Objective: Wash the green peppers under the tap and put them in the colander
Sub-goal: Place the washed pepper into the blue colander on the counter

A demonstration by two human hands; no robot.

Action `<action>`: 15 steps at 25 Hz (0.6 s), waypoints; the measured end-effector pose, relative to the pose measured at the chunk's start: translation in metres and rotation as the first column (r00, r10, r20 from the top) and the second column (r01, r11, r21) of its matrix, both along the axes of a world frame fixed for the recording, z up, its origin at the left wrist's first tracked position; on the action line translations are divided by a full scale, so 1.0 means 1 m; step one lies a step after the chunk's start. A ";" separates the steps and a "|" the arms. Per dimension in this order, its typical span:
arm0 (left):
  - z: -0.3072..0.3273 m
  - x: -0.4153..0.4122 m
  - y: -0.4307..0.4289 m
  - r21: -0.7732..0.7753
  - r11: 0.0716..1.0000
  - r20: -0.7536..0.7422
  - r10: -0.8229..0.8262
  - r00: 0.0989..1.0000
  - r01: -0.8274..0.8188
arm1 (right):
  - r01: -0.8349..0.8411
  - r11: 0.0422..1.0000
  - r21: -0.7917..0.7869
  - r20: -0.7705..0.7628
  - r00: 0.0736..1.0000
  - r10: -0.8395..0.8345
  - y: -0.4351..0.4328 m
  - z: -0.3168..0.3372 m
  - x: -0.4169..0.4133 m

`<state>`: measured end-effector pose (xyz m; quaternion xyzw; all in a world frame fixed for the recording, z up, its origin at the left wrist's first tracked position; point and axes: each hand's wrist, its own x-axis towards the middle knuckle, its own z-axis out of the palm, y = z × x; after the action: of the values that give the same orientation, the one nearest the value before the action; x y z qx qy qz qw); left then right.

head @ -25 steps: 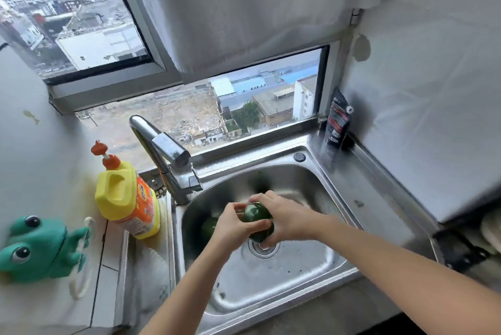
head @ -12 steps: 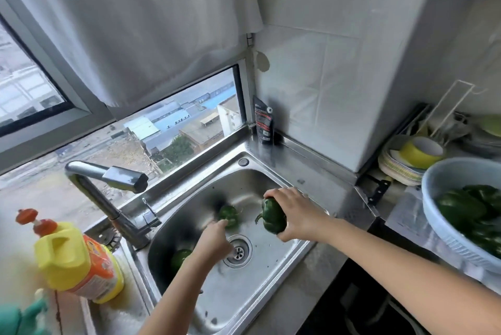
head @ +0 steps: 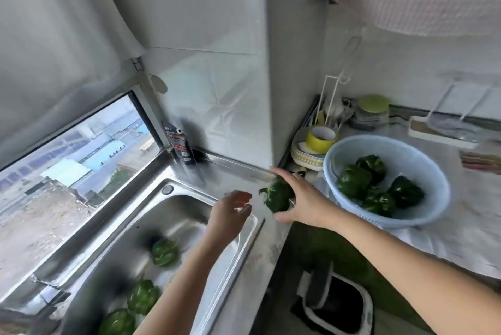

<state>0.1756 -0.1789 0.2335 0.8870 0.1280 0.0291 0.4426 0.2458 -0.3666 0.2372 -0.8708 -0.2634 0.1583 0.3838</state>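
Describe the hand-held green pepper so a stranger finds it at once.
Find the steel sink, then the pale blue colander to its right. Between them, the right hand grips one dark green pepper. Only this pepper is held; the other peppers lie in the sink or colander.

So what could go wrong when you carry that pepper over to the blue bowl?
1. The right hand holds the pepper by the gap between the sink and the colander; if wet, it might slip and fall toward the bin below.
2. The colander already holds several peppers and sits near the counter's front edge, so one dropped in hard could bounce out.
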 end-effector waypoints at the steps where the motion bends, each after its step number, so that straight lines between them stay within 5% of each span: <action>1: 0.002 0.016 -0.018 -0.023 0.999 0.017 -0.024 1.000 0.024 | 0.040 0.999 0.023 -0.008 0.999 -0.040 -0.023 0.003 0.011; 5: -0.001 0.078 -0.091 -0.078 0.991 0.008 -0.110 0.994 0.110 | 0.296 0.953 0.067 0.001 0.955 -0.297 -0.115 0.010 0.059; 9: -0.017 0.120 -0.154 -0.069 0.975 -0.111 -0.217 0.970 0.210 | 0.591 0.806 0.008 -0.008 0.806 -0.591 -0.198 -0.007 0.110; 15: -0.037 0.130 -0.192 0.165 0.915 -0.250 -0.323 0.913 0.369 | 0.628 0.749 -0.212 0.151 0.778 -0.610 -0.255 -0.046 0.148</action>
<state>0.3059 -0.3705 0.1964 0.9348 0.0119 -0.1344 0.3286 0.3937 -0.6219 0.1910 -0.9551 0.0482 0.0225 0.2916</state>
